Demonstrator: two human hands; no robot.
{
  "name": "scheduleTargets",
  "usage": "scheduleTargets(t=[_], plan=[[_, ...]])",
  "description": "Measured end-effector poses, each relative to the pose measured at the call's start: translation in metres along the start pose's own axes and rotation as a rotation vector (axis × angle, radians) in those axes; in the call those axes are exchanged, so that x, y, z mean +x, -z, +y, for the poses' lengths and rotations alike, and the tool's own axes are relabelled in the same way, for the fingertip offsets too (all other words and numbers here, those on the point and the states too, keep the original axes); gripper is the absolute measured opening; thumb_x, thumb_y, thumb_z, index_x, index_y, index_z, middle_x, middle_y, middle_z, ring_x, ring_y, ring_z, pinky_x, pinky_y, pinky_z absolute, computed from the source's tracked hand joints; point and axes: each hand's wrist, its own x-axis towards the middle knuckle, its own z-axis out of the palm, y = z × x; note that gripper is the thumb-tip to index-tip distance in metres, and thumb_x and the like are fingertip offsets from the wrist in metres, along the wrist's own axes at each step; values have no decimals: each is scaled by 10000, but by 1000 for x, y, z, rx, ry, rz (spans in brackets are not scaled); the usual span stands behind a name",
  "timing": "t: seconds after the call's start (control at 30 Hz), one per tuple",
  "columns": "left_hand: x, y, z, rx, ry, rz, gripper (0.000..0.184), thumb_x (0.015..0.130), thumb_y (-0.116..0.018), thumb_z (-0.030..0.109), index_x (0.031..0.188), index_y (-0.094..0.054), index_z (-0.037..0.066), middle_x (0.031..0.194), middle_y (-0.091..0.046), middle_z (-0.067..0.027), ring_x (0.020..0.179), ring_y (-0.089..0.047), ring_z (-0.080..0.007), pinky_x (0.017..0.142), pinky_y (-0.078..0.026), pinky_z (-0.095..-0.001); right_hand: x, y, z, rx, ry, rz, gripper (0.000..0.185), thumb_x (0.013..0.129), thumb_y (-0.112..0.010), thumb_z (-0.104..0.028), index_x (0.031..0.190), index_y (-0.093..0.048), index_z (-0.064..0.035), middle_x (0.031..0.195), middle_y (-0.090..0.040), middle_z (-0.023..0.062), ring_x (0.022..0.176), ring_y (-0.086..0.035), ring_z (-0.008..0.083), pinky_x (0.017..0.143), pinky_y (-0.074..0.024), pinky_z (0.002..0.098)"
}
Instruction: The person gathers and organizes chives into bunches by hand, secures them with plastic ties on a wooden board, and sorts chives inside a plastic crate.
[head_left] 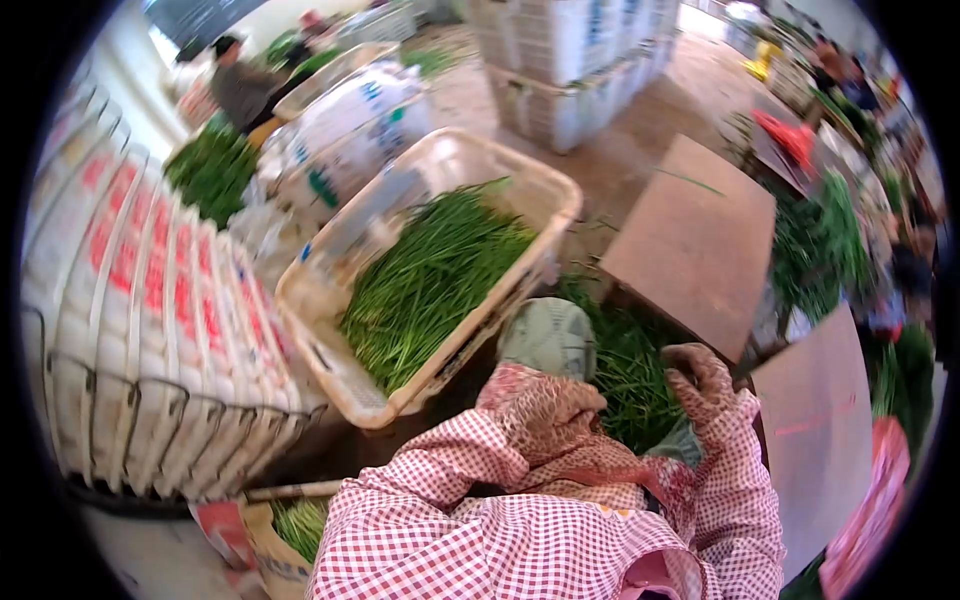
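My left hand [565,405], in a brown patterned glove, is low in front of my body, near a grey-green shoe or knee [550,338]. Its fingers are blurred and partly turned away, and nothing shows in them. My right hand [700,380], gloved alike, is raised beside long green stalks [632,375] that lie between the two hands. Its fingers are loosely bent, with a gap between them and no stalk visible in the gap. A dirty white plastic crate [425,400] with a heap of green stalks [435,280] stands ahead on the left.
A white wire-ribbed basket [150,330] is at far left. Brown boards [700,240] and a paler board [815,430] are at right, near a pink bag [872,500]. Stacked crates [570,100] stand ahead. A person [243,85] sits at the back left; other people are at the far right.
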Motion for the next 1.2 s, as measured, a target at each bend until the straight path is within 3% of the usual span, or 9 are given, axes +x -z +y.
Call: scheduleTargets(t=[0.17, 0.37, 0.5, 0.6, 0.73, 0.87, 0.93, 1.07, 1.2], plan=[[-54, 14, -22, -303, 92, 260, 193, 795, -572, 98, 975, -631, 60, 931, -624, -128, 908, -589, -288, 814, -473, -368, 94, -59, 7, 243, -323, -423, 287, 866, -556, -168, 1112, -541, -21, 1080, -582, 95, 1021, -524, 190, 884, -410, 330], [-82, 59, -75, -224, 423, 491, 190, 808, -562, 101, 975, -624, 32, 930, -621, -152, 916, -592, -297, 796, -475, -361, 181, -128, 58, 238, -331, -228, 243, 875, -530, -120, 1097, -552, -27, 1078, -588, 104, 1025, -530, 207, 895, -406, 334], [-108, 102, -162, 150, 946, 191, 329, 849, -508, 233, 1111, -541, 37, 988, -615, -173, 947, -591, -282, 807, -484, -392, 256, -154, 22, -212, 63, -198, 227, 873, -507, -141, 1069, -569, -45, 1032, -594, 132, 988, -557, 262, 869, -432, 356], [-131, 140, -226, 113, 1564, -278, 601, 791, -564, 289, 1296, -355, 39, 1225, -489, -209, 1142, -464, -347, 990, -369, -368, 295, -193, 20, -353, 234, -269, 221, 873, -491, -168, 1042, -587, -64, 991, -595, 142, 968, -549, 298, 857, -434, 384], [-151, 155, -265, -22, 1642, 108, 817, 794, -617, 387, 1382, -178, 27, 1407, -253, -196, 1303, -258, -306, 1081, -233, -347, 302, -217, 0, -614, 123, -383, 231, 873, -483, -207, 1026, -603, -83, 977, -601, 141, 970, -542, 303, 862, -426, 400], [-122, 122, -280, 53, 1644, -433, 926, 729, -668, 462, 1402, -159, 79, 1459, -109, -162, 1350, -121, -279, 1107, -134, -341, 310, -219, 3, -587, 61, -456, 269, 842, -538, -260, 1042, -606, -93, 983, -613, 137, 969, -547, 305, 866, -426, 401], [-120, 120, -242, 183, 1385, -373, 849, 741, -669, 406, 1384, -230, 67, 1439, -198, -161, 1337, -182, -287, 1101, -143, -390, 323, -221, -3, -689, -26, -657, 399, 810, -590, -249, 1171, -524, -92, 1172, -519, 144, 1103, -479, 297, 948, -389, 376], [-189, 150, -176, 879, 991, 411, 725, 779, -607, 335, 1373, -275, 85, 1411, -276, -138, 1314, -238, -304, 1061, -222, -429, 340, -266, -27, -766, 216, -892, 704, 726, -700, -210, 1319, -346, -75, 1378, -301, 151, 1271, -301, 305, 1060, -274, 374], [-233, 143, -155, 661, 1196, 725, 641, 739, -598, 144, 1311, -349, -3, 1367, -281, -223, 1249, -309, -380, 1039, -259, -424, 330, -384, -52, -730, 589, -1185, 991, 618, -776, -298, 1382, -197, -46, 1440, -180, 163, 1343, -134, 322, 1100, -141, 401]])
